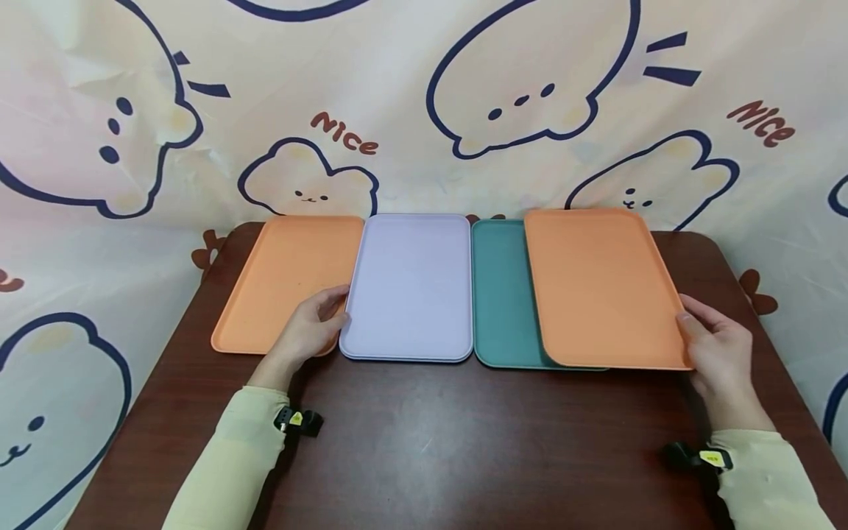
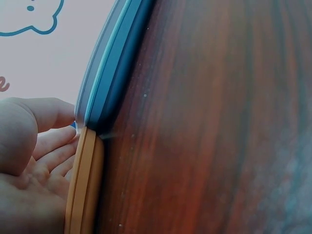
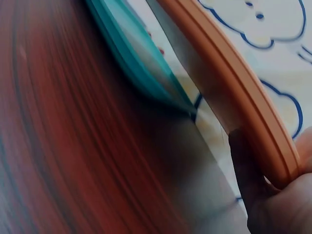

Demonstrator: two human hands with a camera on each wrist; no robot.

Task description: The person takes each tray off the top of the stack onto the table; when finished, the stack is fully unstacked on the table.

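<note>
My right hand (image 1: 721, 353) grips the right edge of an orange tray (image 1: 606, 287), thumb on top and fingers beneath. This tray is raised above the table and covers the right part of a teal tray (image 1: 501, 294). In the right wrist view, a gap shows between the raised orange tray (image 3: 229, 83) and the teal tray (image 3: 131, 63). My left hand (image 1: 310, 324) lies over the right side of another orange tray (image 1: 291, 272), its thumb and fingertips touching the left edge of a lavender tray (image 1: 412, 287). The lavender tray's front edge looks doubled, like two stacked trays.
The trays stand in a row along the back of a dark brown wooden table (image 1: 464, 442). Behind them hangs a pale cloth (image 1: 411, 73) with cartoon outlines. Each wrist wears a small black camera, the left camera (image 1: 299, 421) and the right camera (image 1: 695, 458).
</note>
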